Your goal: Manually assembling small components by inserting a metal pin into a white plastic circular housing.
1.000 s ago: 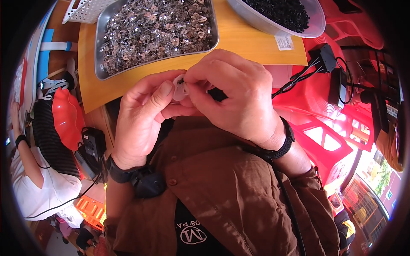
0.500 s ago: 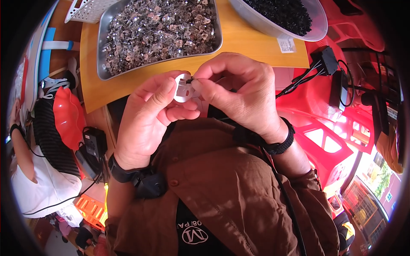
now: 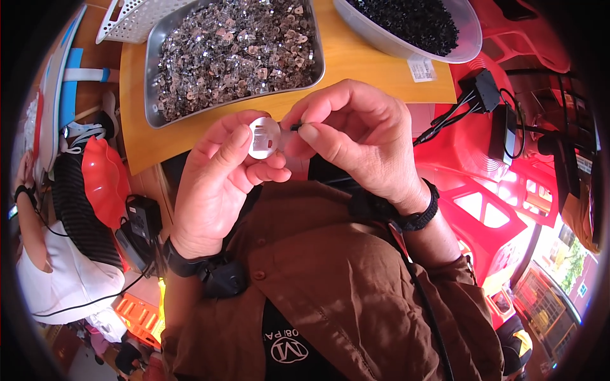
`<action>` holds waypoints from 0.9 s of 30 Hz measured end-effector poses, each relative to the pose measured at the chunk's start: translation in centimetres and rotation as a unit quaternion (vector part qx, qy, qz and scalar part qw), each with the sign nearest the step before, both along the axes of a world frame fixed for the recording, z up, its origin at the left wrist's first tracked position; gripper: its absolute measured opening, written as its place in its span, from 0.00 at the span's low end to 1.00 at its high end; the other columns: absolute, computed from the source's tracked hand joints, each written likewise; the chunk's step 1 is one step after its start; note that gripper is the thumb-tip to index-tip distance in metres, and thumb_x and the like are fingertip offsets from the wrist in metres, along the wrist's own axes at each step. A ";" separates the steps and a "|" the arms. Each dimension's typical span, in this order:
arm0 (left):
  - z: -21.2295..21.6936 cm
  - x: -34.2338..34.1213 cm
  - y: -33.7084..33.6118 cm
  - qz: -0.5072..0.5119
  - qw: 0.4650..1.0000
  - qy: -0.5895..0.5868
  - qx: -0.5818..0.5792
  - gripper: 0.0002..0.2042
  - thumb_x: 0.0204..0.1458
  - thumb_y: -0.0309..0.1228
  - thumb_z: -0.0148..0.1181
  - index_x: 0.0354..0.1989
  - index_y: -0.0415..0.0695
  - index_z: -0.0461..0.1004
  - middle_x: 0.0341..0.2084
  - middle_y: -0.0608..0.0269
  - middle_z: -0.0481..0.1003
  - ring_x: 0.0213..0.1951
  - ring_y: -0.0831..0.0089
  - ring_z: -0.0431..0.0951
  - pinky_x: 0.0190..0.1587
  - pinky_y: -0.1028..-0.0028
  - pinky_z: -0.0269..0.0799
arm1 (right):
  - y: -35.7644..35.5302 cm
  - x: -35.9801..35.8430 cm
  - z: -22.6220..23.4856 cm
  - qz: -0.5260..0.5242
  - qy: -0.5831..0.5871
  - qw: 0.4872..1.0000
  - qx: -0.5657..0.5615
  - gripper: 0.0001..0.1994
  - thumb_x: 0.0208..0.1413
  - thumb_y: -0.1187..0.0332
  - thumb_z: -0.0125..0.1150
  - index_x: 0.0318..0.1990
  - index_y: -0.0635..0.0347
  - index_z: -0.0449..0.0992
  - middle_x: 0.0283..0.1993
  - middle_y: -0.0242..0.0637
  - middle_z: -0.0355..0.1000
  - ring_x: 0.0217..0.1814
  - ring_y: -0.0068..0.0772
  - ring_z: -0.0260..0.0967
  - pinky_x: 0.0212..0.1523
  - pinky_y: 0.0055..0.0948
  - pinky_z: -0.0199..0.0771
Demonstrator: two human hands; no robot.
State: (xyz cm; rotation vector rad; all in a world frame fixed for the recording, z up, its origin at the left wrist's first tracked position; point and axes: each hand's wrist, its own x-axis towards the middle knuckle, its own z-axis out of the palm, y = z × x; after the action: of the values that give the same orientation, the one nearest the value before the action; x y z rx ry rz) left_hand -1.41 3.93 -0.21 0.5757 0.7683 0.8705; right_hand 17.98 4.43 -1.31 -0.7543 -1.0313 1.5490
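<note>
Between the thumb and fingers of my left hand is a round, shiny metal disc with small slots cut in it; its face is turned up toward me. Just to its right, my right hand pinches a small black piece between thumb and forefinger. A narrow gap separates the black piece from the disc's slots. Fingertips partly cover the black piece, so its full shape is hidden.
Beyond my hands, a metal tray full of small metal clips stands on the yellow table. A translucent bowl of small black parts is at its right. Cables with a black box lie right. A person in white is at left.
My right hand has drawn the black piece away from the disc's slots, where it was touching. My left hand has shifted slightly left, turning the disc's face more fully into view.
</note>
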 end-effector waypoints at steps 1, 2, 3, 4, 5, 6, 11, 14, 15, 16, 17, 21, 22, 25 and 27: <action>0.0 0.1 0.0 -0.001 1.000 0.000 0.000 0.14 0.58 0.35 0.49 0.48 0.40 0.68 0.37 0.58 0.74 0.35 0.71 0.77 0.39 0.70 0.77 | -0.1 0.1 0.0 0.001 0.004 1.000 -0.002 0.01 0.51 0.80 0.56 0.31 0.68 0.71 0.34 0.36 0.74 0.34 0.21 0.73 0.36 0.20 0.76; 0.0 0.2 0.1 -0.003 1.000 0.001 0.001 0.14 0.58 0.35 0.50 0.48 0.40 0.68 0.37 0.57 0.74 0.35 0.71 0.77 0.39 0.70 0.77 | -0.1 0.1 -0.1 0.002 0.009 1.000 -0.005 0.01 0.50 0.80 0.57 0.30 0.68 0.71 0.34 0.37 0.74 0.35 0.21 0.73 0.36 0.21 0.76; 0.0 0.2 0.1 -0.003 1.000 0.001 0.002 0.14 0.58 0.35 0.50 0.48 0.40 0.68 0.37 0.57 0.74 0.35 0.71 0.77 0.39 0.70 0.77 | -0.1 0.1 -0.1 0.003 0.009 1.000 -0.004 0.01 0.50 0.80 0.57 0.30 0.68 0.71 0.34 0.37 0.74 0.35 0.21 0.73 0.36 0.21 0.76; 0.1 0.1 0.0 -0.003 1.000 0.001 0.003 0.14 0.58 0.35 0.50 0.48 0.40 0.68 0.37 0.57 0.74 0.35 0.71 0.77 0.39 0.70 0.77 | -0.1 0.1 -0.3 -0.003 0.010 1.000 0.007 0.02 0.50 0.81 0.57 0.30 0.67 0.71 0.34 0.36 0.74 0.35 0.21 0.73 0.36 0.21 0.76; 0.1 0.0 -0.1 -0.008 1.000 0.006 0.005 0.15 0.59 0.35 0.47 0.50 0.39 0.66 0.37 0.56 0.73 0.35 0.70 0.76 0.39 0.69 0.77 | -0.2 0.0 -0.4 -0.009 0.012 1.000 0.019 0.03 0.49 0.81 0.58 0.30 0.67 0.71 0.34 0.36 0.74 0.35 0.20 0.73 0.37 0.21 0.76; 0.1 0.0 -0.1 -0.012 1.000 0.012 0.007 0.16 0.60 0.35 0.44 0.52 0.38 0.64 0.37 0.55 0.73 0.36 0.69 0.75 0.38 0.69 0.77 | -0.2 0.0 -0.4 -0.008 0.013 1.000 0.019 0.03 0.49 0.81 0.58 0.30 0.67 0.71 0.34 0.36 0.74 0.35 0.20 0.73 0.37 0.21 0.76; 0.2 0.1 -0.1 -0.015 1.000 0.020 0.016 0.16 0.60 0.35 0.44 0.52 0.39 0.63 0.37 0.55 0.72 0.36 0.69 0.75 0.38 0.69 0.77 | -0.2 -0.1 -0.7 -0.028 0.016 0.999 0.041 0.04 0.48 0.82 0.60 0.30 0.66 0.71 0.34 0.36 0.74 0.35 0.20 0.73 0.37 0.20 0.76; 0.6 0.4 -0.1 -0.020 0.999 0.022 0.015 0.16 0.60 0.35 0.44 0.53 0.39 0.62 0.37 0.56 0.72 0.36 0.69 0.74 0.38 0.69 0.77 | -0.1 0.1 -0.9 -0.018 0.012 0.998 0.066 0.08 0.46 0.86 0.59 0.32 0.67 0.70 0.38 0.43 0.72 0.38 0.28 0.73 0.40 0.25 0.76; 0.8 0.5 0.0 -0.024 0.999 0.028 0.016 0.16 0.60 0.35 0.44 0.53 0.39 0.62 0.37 0.56 0.72 0.36 0.70 0.74 0.38 0.69 0.77 | -0.1 0.1 -0.8 -0.018 0.012 0.998 0.066 0.08 0.46 0.86 0.59 0.32 0.67 0.70 0.38 0.43 0.72 0.38 0.28 0.73 0.40 0.25 0.76; 0.8 0.5 0.0 -0.024 0.999 0.028 0.015 0.16 0.60 0.35 0.44 0.53 0.39 0.62 0.37 0.56 0.72 0.36 0.70 0.74 0.38 0.69 0.77 | -0.1 0.1 -0.8 -0.029 -0.018 0.996 0.084 0.08 0.45 0.86 0.59 0.32 0.66 0.70 0.38 0.43 0.72 0.38 0.27 0.73 0.40 0.24 0.76; 0.8 0.5 0.0 -0.021 0.999 0.035 0.010 0.16 0.60 0.35 0.45 0.52 0.40 0.62 0.36 0.57 0.71 0.34 0.71 0.73 0.36 0.70 0.76 | -0.1 0.1 -0.8 -0.039 -0.048 0.993 0.101 0.08 0.44 0.86 0.60 0.32 0.66 0.70 0.38 0.43 0.72 0.39 0.27 0.72 0.41 0.24 0.76; 1.2 0.8 0.1 0.004 0.999 0.016 -0.027 0.13 0.58 0.33 0.49 0.47 0.38 0.66 0.28 0.63 0.69 0.31 0.76 0.72 0.30 0.73 0.74 | -0.1 0.1 -0.9 -0.052 -0.103 0.983 0.140 0.09 0.43 0.85 0.61 0.32 0.66 0.70 0.37 0.42 0.72 0.38 0.25 0.72 0.41 0.23 0.75; 1.3 0.9 0.1 0.005 0.999 0.016 -0.027 0.13 0.58 0.33 0.49 0.47 0.38 0.66 0.28 0.63 0.69 0.31 0.76 0.72 0.30 0.73 0.74 | 0.0 0.0 -0.9 -0.063 -0.125 0.977 0.162 0.09 0.43 0.85 0.61 0.31 0.65 0.70 0.37 0.42 0.72 0.38 0.25 0.71 0.39 0.23 0.75; 1.5 1.0 -0.1 0.002 0.998 0.059 0.000 0.11 0.57 0.32 0.52 0.43 0.39 0.67 0.26 0.66 0.68 0.29 0.80 0.70 0.26 0.77 0.71 | -0.2 -0.3 -0.9 -0.088 -0.164 0.963 0.195 0.09 0.43 0.85 0.61 0.30 0.64 0.70 0.36 0.41 0.73 0.36 0.24 0.71 0.37 0.22 0.74; 1.5 0.9 -0.2 -0.008 0.997 0.077 0.007 0.10 0.55 0.31 0.55 0.41 0.39 0.69 0.26 0.68 0.68 0.26 0.82 0.69 0.23 0.80 0.68 | -0.2 -0.4 -0.9 -0.102 -0.181 0.956 0.206 0.09 0.42 0.85 0.62 0.30 0.63 0.70 0.35 0.40 0.73 0.35 0.24 0.71 0.36 0.22 0.73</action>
State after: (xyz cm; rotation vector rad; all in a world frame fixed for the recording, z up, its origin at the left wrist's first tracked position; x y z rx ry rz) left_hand -0.50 3.76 1.25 0.6669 0.8961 0.8244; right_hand 17.57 4.25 -2.19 -0.8343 -1.4417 0.9898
